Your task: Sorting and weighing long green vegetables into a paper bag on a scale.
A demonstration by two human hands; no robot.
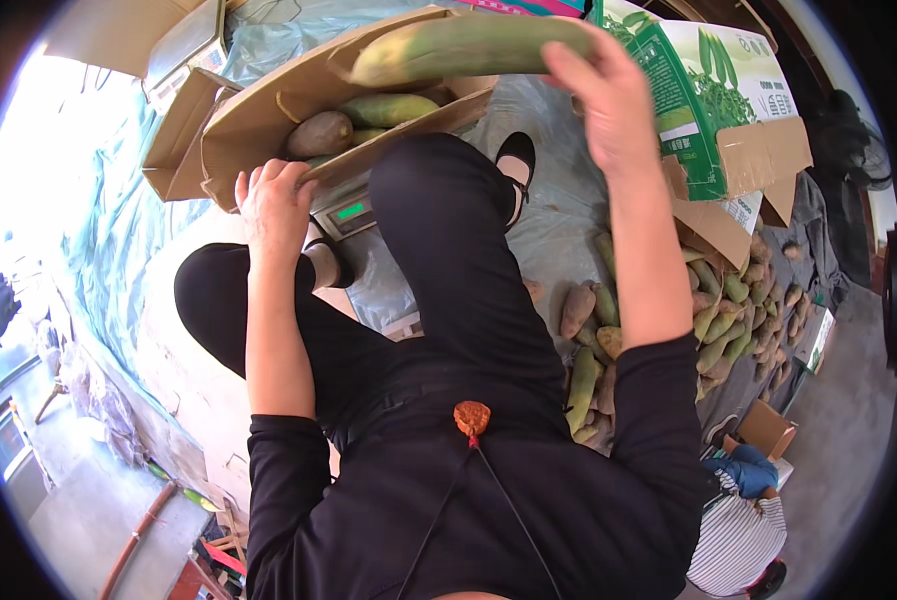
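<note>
My right hand [609, 105] is raised at the upper right, its fingers closed round one end of a long green radish [459, 48]. The radish lies level over the far side of an open cardboard box [244, 130], its paler end pointing left. Inside the box are several radishes, among them a green one [389, 108] and a brownish one [320, 134]. My left hand [274, 205] grips the box's near edge, with the fingertips over the rim. Under the box, a scale [351, 213] with a lit green display shows in part between my feet.
To the right, a pile of green and pinkish radishes [724, 310] lies on dark cloth. A green and white carton [704, 105] stands above it with open flaps. Another person in a striped top [739, 545] is at the lower right. Plastic sheeting [124, 215] covers the floor.
</note>
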